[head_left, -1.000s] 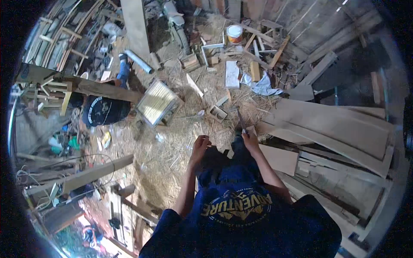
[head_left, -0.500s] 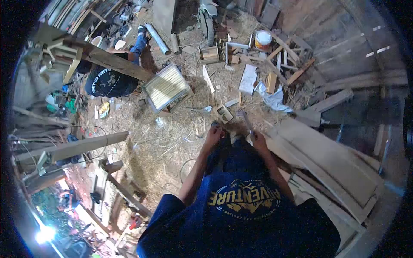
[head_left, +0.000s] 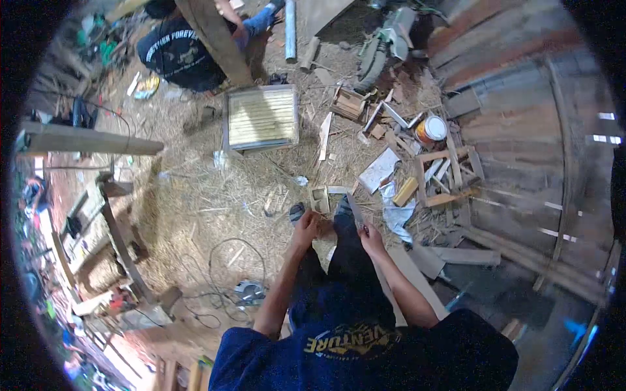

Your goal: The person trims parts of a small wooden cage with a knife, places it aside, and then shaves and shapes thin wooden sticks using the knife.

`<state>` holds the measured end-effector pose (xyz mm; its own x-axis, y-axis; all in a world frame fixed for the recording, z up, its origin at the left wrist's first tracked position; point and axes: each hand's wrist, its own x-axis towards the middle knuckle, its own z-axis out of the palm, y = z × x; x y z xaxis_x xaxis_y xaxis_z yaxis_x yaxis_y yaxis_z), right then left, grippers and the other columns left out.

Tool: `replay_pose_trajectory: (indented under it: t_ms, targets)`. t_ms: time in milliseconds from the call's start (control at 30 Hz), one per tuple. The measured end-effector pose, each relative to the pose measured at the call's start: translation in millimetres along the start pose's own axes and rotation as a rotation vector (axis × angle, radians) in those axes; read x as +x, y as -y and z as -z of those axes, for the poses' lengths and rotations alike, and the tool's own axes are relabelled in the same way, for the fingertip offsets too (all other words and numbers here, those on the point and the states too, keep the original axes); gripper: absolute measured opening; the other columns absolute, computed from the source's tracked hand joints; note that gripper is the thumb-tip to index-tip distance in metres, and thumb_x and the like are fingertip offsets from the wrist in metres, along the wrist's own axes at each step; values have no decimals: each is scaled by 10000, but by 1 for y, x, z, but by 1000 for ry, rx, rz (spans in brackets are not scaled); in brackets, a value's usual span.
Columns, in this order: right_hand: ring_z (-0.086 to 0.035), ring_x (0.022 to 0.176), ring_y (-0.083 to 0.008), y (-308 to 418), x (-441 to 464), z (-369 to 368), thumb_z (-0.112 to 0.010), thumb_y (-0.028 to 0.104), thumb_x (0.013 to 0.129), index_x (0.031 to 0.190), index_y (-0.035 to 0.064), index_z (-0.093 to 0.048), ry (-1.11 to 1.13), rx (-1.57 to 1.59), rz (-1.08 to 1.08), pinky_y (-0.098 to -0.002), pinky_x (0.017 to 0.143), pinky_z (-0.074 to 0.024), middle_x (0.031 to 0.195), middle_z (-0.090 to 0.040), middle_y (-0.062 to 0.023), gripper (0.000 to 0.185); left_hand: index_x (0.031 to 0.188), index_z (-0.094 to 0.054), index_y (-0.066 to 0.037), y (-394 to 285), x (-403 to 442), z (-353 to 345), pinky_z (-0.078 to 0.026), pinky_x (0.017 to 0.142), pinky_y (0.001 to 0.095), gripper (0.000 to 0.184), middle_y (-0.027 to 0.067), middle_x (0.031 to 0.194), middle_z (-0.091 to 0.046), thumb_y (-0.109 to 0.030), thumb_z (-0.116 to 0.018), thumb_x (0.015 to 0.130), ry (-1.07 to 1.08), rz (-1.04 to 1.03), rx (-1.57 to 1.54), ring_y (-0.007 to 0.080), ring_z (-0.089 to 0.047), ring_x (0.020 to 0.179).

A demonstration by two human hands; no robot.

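Note:
My right hand (head_left: 372, 238) is closed around the handle of a long, flat-bladed tool (head_left: 355, 212). Its grey blade points forward past my right shoe; whether it is a saw or a knife I cannot tell. Curled fingers show on my left hand (head_left: 305, 228), just behind my left shoe (head_left: 297, 212); anything inside them is too small to make out. On the ground between and ahead of my feet lies a small wooden frame (head_left: 319, 199) with two openings.
A circular saw (head_left: 249, 293) with a looped cord lies left of me. Ahead stands a slatted, framed box (head_left: 262, 117), beside a seated person (head_left: 182, 55). To the right are scrap wood (head_left: 450, 159), a paint bucket (head_left: 432, 130) and a white cloth (head_left: 396, 212). A motorbike (head_left: 385, 49) stands behind.
My view has turned to the right and shifted, bringing the circular saw into sight. Both hands stay low before me, and the bladed tool remains in my right hand.

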<state>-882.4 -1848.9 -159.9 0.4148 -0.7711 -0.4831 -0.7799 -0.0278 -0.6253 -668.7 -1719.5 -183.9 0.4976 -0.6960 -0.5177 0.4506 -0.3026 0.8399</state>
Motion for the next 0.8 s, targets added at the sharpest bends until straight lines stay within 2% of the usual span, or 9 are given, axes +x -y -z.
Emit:
replay_pose_trajectory:
  t_ms: [67,133,167,233,333,533,567,633,800]
  targets:
    - [-621,954,-425,-32,49,-23,-607,195,893,1008,-11,-613,116,-34,14,-472,825,-464,970,-638,-240,237,1087,-586,-8,24,20,15,-469,609,272,245,34,794,-616,-228,-534,991,-67,45,37,121,-560,676]
    - [-615,888,-457,-13,85,-28,-578,164,891,1160,9,-508,125,-45,44,-516,774,-461,963,-618,-263,318,1085,-590,-11,40,42,29,-472,616,277,245,32,797,-615,-231,-533,992,-95,31,107,124,-564,684]
    - [-615,866,-459,-11,104,-35,-571,157,892,1208,18,-466,114,-55,26,-526,757,-459,958,-614,-270,361,1080,-593,-13,86,63,38,-487,641,302,227,63,812,-635,-209,-525,988,-121,64,63,155,-604,708]
    - [-616,806,-465,-58,161,-72,-560,149,898,1329,54,-311,91,-85,135,-550,711,-453,926,-610,-285,507,1072,-595,-14,98,96,44,-494,662,318,215,94,820,-645,-197,-527,980,-171,-27,247,183,-630,740]
    - [-608,761,-463,-67,226,-112,-540,118,910,1356,84,-351,92,69,27,-530,704,-461,872,-616,-264,485,1065,-593,-9,139,154,48,-499,694,328,202,134,824,-656,-174,-540,961,-214,-21,365,228,-657,776]
    - [-600,927,-421,-151,365,-235,-563,145,918,1126,145,-634,92,-128,357,-494,783,-458,1041,-561,-267,220,1103,-589,-10,267,284,54,-504,709,331,226,133,872,-658,-177,-566,951,-197,-19,392,224,-649,794]
    - [-581,910,-354,-180,396,-270,-579,245,934,1134,153,-665,115,-49,297,-418,830,-446,933,-553,-174,236,1117,-587,-13,284,306,56,-505,709,334,234,129,879,-657,-179,-566,954,-213,-39,379,220,-644,789]
    - [-565,928,-345,-184,446,-309,-589,239,926,1137,155,-669,80,-68,343,-407,847,-440,935,-536,-182,241,1175,-570,-26,327,354,64,-511,710,342,256,106,900,-655,-178,-547,970,-266,-173,436,208,-631,775]
    - [-547,904,-347,-209,573,-421,-615,209,896,1133,150,-692,-20,-210,632,-404,822,-440,890,-557,-210,256,1180,-568,-20,400,436,119,-518,720,334,271,135,902,-671,-177,-547,960,-276,-193,320,206,-658,819]
